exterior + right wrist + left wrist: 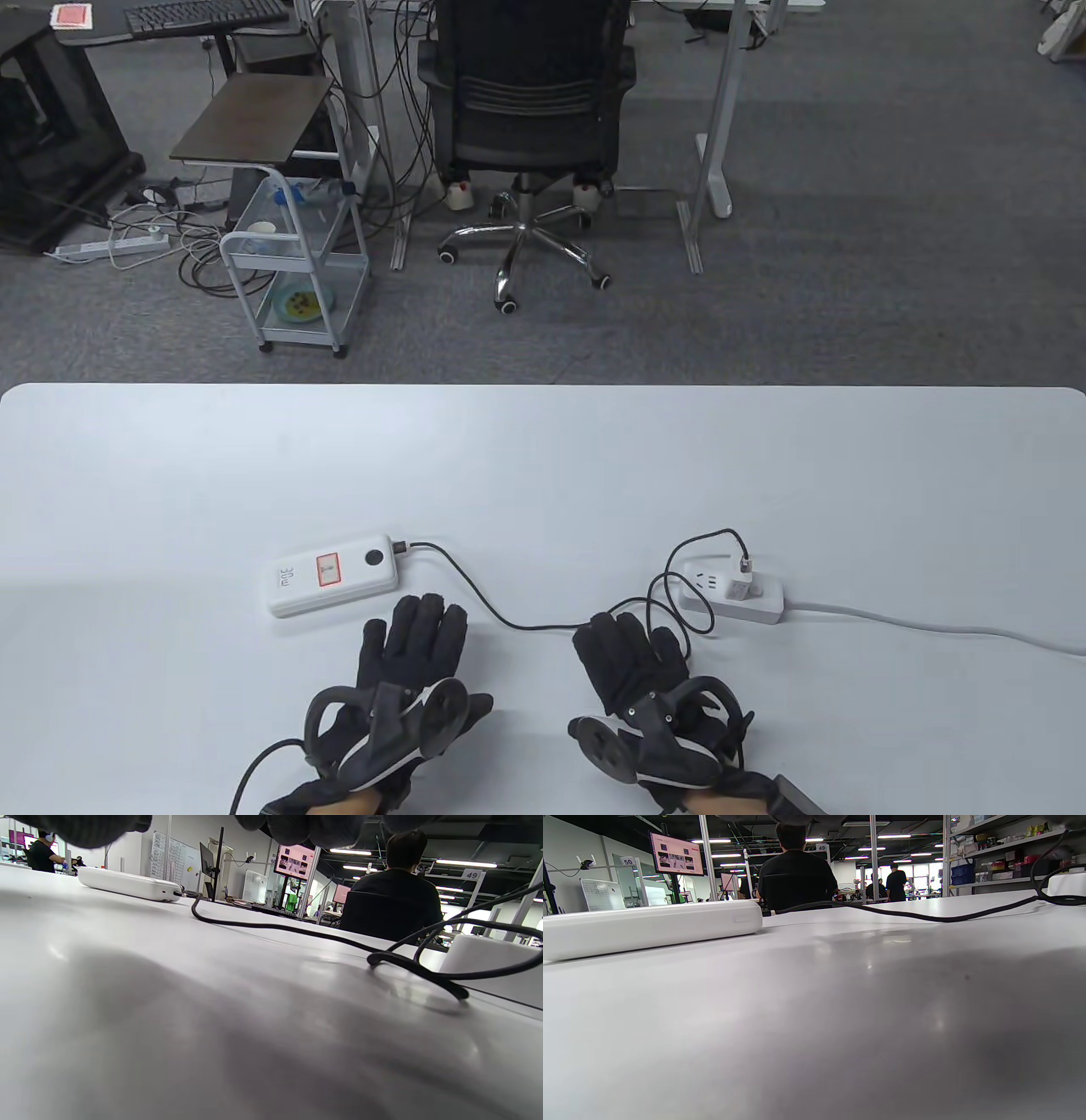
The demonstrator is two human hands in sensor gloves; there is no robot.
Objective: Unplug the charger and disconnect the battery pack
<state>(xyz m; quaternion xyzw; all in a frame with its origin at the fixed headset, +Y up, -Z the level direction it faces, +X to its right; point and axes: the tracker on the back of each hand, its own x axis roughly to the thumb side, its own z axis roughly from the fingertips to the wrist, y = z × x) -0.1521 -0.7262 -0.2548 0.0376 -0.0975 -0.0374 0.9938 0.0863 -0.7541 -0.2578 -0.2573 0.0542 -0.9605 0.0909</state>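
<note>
- The white battery pack (pixel 333 585) lies flat on the white bench (pixel 543 458), left of centre, just beyond the left hand (pixel 405 679).
- A black cable (pixel 501 618) runs from the pack's right end across the bench, passes just beyond the right hand's (pixel 640 679) fingertips, loops there, and ends at the white charger (pixel 740 586).
- The charger sits plugged into a white power strip (pixel 735 592), near the right hand and beyond it to the right; the strip's grey cord (pixel 933 624) trails off the bench's right edge.
- Both hands lie palm down, fingers spread flat on the bench, holding nothing.
- Wide bare bench lies beyond the pack and the strip up to the far edge, and on the far left.
- Past the bench stand an office chair (pixel 530 110) and a wheeled cart (pixel 293 255) on the carpet.
- The cable loops overlap beside the strip; where exactly they cross is hard to trace.
- In the right wrist view the strip is cut off at the frame's edge.
</note>
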